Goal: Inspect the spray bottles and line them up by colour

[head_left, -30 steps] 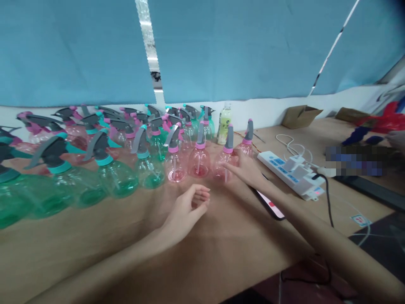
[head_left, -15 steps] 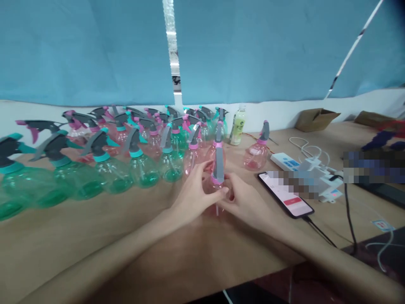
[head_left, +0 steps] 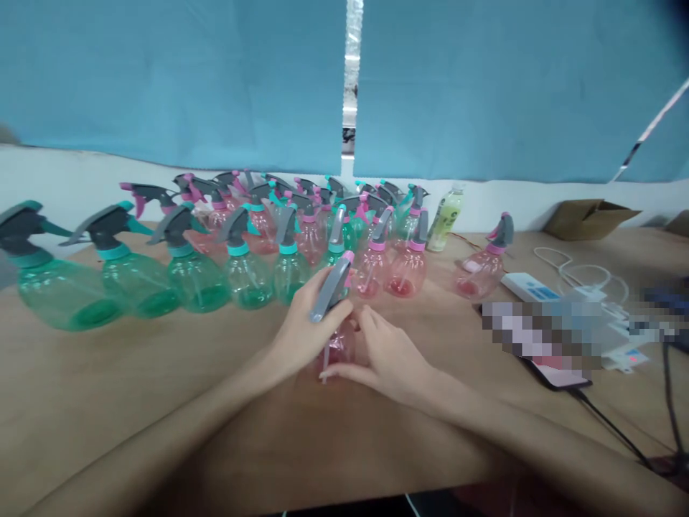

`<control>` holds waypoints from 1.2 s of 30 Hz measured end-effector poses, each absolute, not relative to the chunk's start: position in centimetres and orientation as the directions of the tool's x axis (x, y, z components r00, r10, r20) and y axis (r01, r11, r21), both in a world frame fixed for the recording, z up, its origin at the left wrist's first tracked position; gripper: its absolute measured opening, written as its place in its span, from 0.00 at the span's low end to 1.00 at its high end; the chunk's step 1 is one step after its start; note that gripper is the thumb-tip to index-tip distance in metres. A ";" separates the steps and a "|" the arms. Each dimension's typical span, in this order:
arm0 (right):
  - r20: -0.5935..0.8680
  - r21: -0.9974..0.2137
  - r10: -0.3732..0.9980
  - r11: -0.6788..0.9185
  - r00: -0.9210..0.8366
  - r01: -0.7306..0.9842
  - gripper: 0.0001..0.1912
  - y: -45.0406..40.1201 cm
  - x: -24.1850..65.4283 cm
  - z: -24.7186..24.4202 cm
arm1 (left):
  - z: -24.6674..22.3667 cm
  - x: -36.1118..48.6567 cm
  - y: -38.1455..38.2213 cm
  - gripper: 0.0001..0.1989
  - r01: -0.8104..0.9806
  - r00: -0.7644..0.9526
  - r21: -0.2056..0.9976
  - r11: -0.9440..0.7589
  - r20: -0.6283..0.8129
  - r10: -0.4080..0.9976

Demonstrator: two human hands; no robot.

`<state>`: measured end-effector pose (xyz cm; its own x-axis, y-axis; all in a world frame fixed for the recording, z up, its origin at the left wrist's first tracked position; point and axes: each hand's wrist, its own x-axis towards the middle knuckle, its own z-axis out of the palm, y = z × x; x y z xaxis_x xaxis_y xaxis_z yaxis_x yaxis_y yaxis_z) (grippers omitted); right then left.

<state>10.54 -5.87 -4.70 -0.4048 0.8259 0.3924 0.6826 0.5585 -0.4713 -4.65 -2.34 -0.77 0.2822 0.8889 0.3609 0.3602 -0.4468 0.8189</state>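
Observation:
A pink spray bottle (head_left: 340, 346) with a grey and pink trigger head stands between my hands near the middle of the table. My left hand (head_left: 312, 316) is wrapped round its neck, just under the head. On the body's right side, my right hand (head_left: 387, 352) grips it, thumb low at the front. Beyond them stand two more pink bottles (head_left: 408, 271) and a green bottle with a turquoise collar (head_left: 334, 253). A row of green spray bottles (head_left: 199, 282) runs off to the left.
Several more spray bottles crowd behind the row. To the right are a drink bottle (head_left: 446, 219), a lone pink bottle (head_left: 481, 271), a phone (head_left: 560, 373) with a cable, a white power strip (head_left: 530, 287) and a cardboard box (head_left: 589, 219).
The view has turned left, shifting the surroundings rightward. The held bottle's head has turned from facing straight ahead to a slant, and my left hand has moved up round its neck.

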 end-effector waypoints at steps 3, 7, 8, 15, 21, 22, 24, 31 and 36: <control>0.373 -0.497 0.772 0.634 -0.515 0.592 0.32 -5.3 10.7 -5.1 | -1.0 -6.0 -2.1 0.18 0.323 0.276 0.822 -0.470 0.393 0.877; 0.317 -0.467 0.754 0.652 -0.575 0.597 0.35 -3.9 12.1 -6.8 | -1.2 -6.8 -1.7 0.16 0.309 0.299 0.833 -0.460 0.374 0.878; 0.301 -0.456 0.757 0.648 -0.580 0.610 0.36 -3.6 12.5 -7.5 | -1.2 -6.8 -1.6 0.16 0.313 0.301 0.833 -0.457 0.370 0.879; 0.215 -0.386 0.756 0.647 -0.618 0.657 0.41 -2.2 16.0 -10.3 | -0.9 -6.6 -0.7 0.10 0.336 0.323 0.825 -0.454 0.351 0.879; 0.199 -0.394 0.757 0.643 -0.622 0.656 0.39 -1.7 16.8 -10.5 | -0.6 -5.6 -0.6 0.04 0.283 0.370 0.815 -0.506 0.394 0.841; 0.189 -0.392 0.753 0.646 -0.630 0.655 0.39 -1.6 16.8 -10.6 | -0.6 -5.3 -0.7 0.03 0.273 0.377 0.819 -0.504 0.391 0.840; 0.173 -0.385 0.746 0.652 -0.643 0.653 0.40 -1.4 16.8 -10.6 | -0.6 -5.0 -0.8 0.01 0.255 0.380 0.824 -0.505 0.395 0.836; 0.161 -0.389 0.741 0.655 -0.652 0.648 0.40 -0.9 17.2 -10.6 | -0.5 -4.8 -0.9 0.03 0.213 0.412 0.812 -0.544 0.430 0.803; 0.162 -0.397 0.743 0.652 -0.649 0.646 0.39 -1.0 17.2 -10.6 | -0.5 -4.8 -0.8 0.03 0.251 0.396 0.802 -0.542 0.426 0.814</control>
<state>17.24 -0.97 -10.60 -0.6492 0.7431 0.1624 0.6465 0.6516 -0.3969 -4.84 -0.79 -0.49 0.3956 0.8139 0.4256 0.2514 -0.5416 0.8021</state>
